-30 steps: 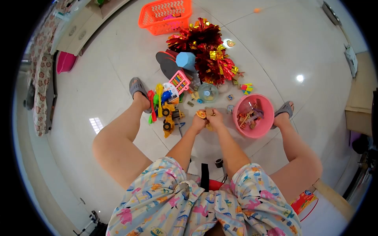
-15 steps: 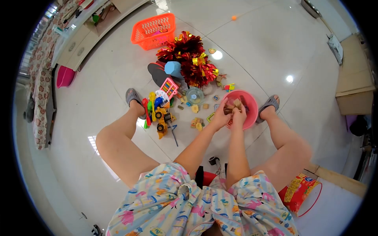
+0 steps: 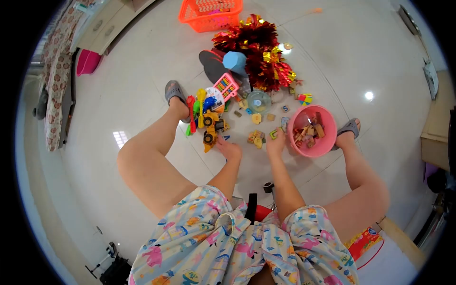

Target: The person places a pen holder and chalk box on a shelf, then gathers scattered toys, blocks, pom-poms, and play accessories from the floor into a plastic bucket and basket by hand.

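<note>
While two hands (image 3: 230, 149) (image 3: 276, 143) reach, one pink bowl (image 3: 327, 142) waits.

text: none legible | labels: none legible | numbers: too small to read

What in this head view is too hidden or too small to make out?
- Left hand and right hand: backs face the camera, so any grip is hidden.
- Small blocks on the floor: too small to read.
- Pink bowl: its pieces blur together.
- Orange basket: cut off by the top edge.

Head view — downward, over lap
</note>
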{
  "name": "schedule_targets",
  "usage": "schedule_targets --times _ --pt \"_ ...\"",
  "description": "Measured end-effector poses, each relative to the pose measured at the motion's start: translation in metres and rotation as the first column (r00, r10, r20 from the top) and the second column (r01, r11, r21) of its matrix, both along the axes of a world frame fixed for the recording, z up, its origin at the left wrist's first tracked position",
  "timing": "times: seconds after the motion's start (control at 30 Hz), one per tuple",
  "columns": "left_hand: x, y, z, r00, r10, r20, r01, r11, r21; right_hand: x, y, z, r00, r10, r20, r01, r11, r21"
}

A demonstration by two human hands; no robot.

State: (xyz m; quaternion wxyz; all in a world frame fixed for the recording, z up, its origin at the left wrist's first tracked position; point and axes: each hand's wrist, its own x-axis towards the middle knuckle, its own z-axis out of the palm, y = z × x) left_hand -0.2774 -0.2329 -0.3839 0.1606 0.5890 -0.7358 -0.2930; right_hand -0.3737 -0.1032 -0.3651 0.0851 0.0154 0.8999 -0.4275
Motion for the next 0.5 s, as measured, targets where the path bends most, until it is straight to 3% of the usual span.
schedule_targets --times 0.03,0.1,0.2,0.33,0.4,0.5 --pt "0.000 -0.007 -0.001 1.000 0.005 0.031 -0.005 1.000 -0.001 0.001 0.002 -0.003 0.998 -0.041 -0.046 0.045 0.996 0.078" --pt "-0.003 -0.022 -0.005 0.996 0.011 0.090 -0.011 1.000 -0.002 -0.002 0.013 -0.008 0.996 -0.062 -0.066 0.066 0.997 0.049" --pt "-0.010 -0.039 -0.009 0.991 0.126 0.053 -0.117 0.981 -0.156 -0.009 0.025 -0.019 0.991 -0.122 -0.054 0.127 0.985 0.114" --pt "-0.012 -0.064 -0.017 0.950 0.270 0.156 -0.284 0.956 0.071 -0.014 0.023 -0.028 0.985 -0.158 -0.068 0.171 0.950 0.262" --pt "-0.017 -0.069 -0.026 0.919 0.291 0.266 -0.343 0.923 0.176 -0.020 0.019 -0.029 0.995 -0.047 -0.087 0.071 0.951 0.302" --pt "-0.015 -0.061 -0.042 0.873 0.071 0.482 -0.173 0.970 0.170 -0.041 0.012 -0.035 0.996 0.039 -0.076 -0.016 0.960 0.280"
